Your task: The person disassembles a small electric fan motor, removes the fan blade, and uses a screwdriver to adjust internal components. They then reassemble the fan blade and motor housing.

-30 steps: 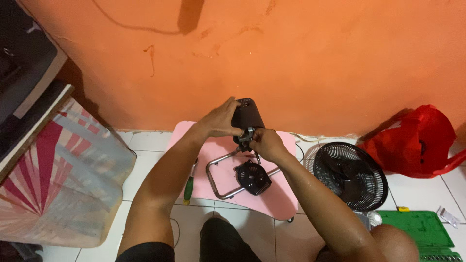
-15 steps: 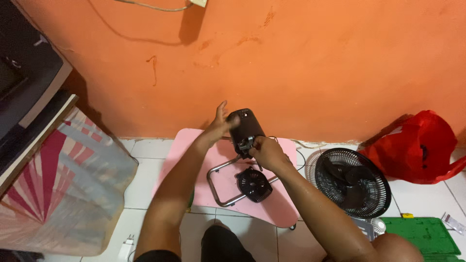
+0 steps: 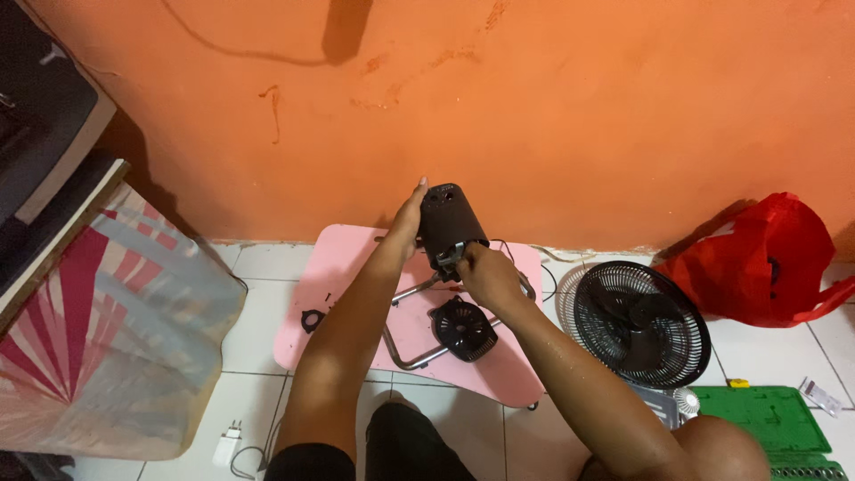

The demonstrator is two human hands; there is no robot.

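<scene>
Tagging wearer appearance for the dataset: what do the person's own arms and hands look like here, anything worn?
Both arms are bare from above the elbow to the fingertips. The left hand and right hand wear no gloves. No watch, ring or bracelet shows. No sleeves reach the forearms.

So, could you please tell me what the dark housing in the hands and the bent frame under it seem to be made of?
The dark rounded motor housing, steadied by the left hand while the right hand works at its lower end, looks like matt black plastic: dull, moulded, with small holes. The bent tubular frame looks like bare metal, likely steel, with a pale shine.
</scene>
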